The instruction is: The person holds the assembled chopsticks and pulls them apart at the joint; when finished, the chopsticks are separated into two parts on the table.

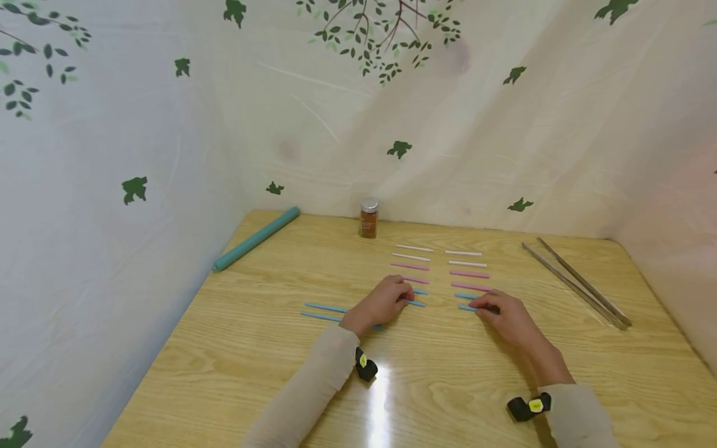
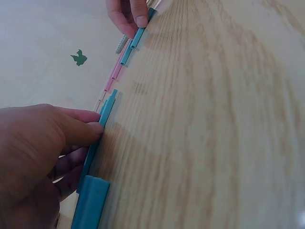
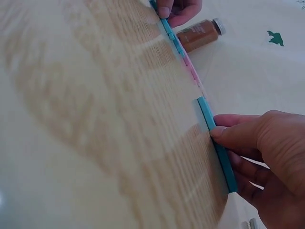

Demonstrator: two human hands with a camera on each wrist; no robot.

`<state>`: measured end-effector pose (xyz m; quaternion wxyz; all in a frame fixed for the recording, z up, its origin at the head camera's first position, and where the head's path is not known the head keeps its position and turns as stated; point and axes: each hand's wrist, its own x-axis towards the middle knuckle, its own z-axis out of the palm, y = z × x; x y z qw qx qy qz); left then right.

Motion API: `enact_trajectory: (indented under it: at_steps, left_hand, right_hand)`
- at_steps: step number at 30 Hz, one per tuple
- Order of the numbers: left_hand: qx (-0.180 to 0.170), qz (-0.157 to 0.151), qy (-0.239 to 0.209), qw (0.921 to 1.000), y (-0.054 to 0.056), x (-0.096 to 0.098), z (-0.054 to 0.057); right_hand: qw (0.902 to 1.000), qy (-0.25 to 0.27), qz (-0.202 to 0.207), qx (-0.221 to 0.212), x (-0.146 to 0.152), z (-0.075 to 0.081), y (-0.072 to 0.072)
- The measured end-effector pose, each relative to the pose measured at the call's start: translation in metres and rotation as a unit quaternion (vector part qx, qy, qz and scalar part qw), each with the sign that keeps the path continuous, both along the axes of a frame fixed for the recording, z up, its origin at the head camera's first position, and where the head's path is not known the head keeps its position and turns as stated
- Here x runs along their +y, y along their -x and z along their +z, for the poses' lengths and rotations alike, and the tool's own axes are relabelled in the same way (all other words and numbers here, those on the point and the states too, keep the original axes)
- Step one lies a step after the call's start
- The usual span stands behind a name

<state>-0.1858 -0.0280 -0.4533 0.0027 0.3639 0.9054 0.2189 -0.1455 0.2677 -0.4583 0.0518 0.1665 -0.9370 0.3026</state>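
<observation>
My left hand (image 1: 385, 302) pinches a thin blue stick (image 2: 108, 104) between thumb and fingers, low on the wooden table. To its right, my right hand (image 1: 508, 317) grips a matching blue stick (image 3: 221, 155) by thumb and fingers. Both sticks lie roughly crosswise, at the near ends of two columns. Just beyond each is another blue stick, then pink sticks (image 1: 469, 274) and white sticks (image 1: 467, 264). Two more blue sticks (image 1: 323, 316) lie left of the columns, partly hidden by my left wrist.
Behind the columns stands a small jar (image 1: 368, 221) with a silver lid and brown contents. A green cylindrical rod (image 1: 256, 239) lies at the table's left edge. Long metal tongs (image 1: 577, 283) rest at the right. Patterned cloth (image 1: 336, 137) hangs behind the table.
</observation>
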Motion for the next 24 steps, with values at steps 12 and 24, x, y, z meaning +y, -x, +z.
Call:
enact_trajectory:
  at_steps: [12,24]
  left_hand:
    - [-0.041,0.025,-0.053,0.9974,-0.003,-0.046,0.019]
    - [-0.106,0.095,-0.139,0.98,-0.003,-0.134,0.02]
  right_hand:
    - [0.9989,0.029,0.021,0.031,-0.027,0.017,0.001]
    - [0.9942,0.076,0.075,0.009,-0.088,0.025,0.011]
